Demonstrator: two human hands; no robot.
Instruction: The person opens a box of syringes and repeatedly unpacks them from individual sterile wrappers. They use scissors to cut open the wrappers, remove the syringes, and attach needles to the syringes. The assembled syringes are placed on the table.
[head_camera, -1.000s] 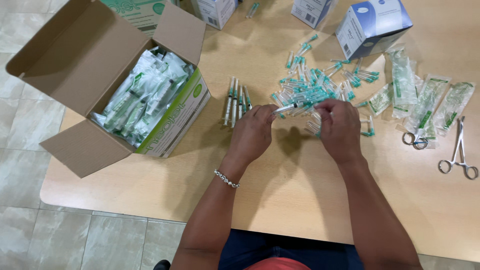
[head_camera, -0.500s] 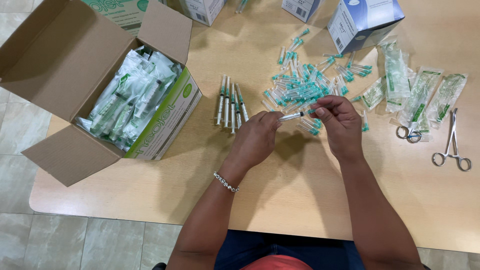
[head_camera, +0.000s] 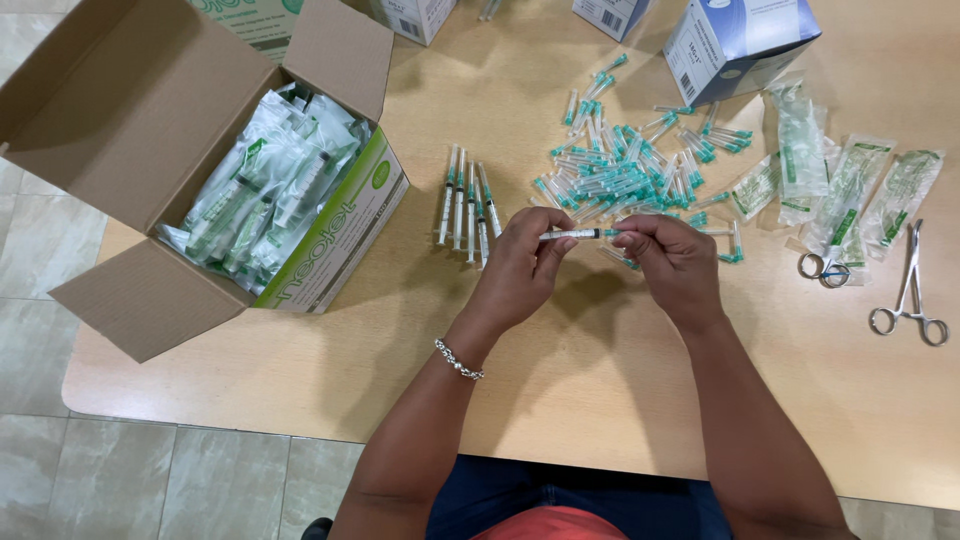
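Beside an open cardboard box (head_camera: 120, 130) of wrapped packets on the wooden surface (head_camera: 600, 400), the left hand (head_camera: 520, 275) and right hand (head_camera: 675, 265) pinch a light, slim, rigid syringe (head_camera: 572, 235) by barrel and green-capped tip, right of the box, before the loose pile (head_camera: 630, 170).

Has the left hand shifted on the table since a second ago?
Yes, slightly. Judged against the row of syringes, the left hand has moved right and toward the person, holding a syringe.

Left hand (head_camera: 520, 265) and right hand (head_camera: 672, 262) pinch one syringe (head_camera: 572, 235) level above the wooden table (head_camera: 560, 400), near loose needles (head_camera: 625, 170).
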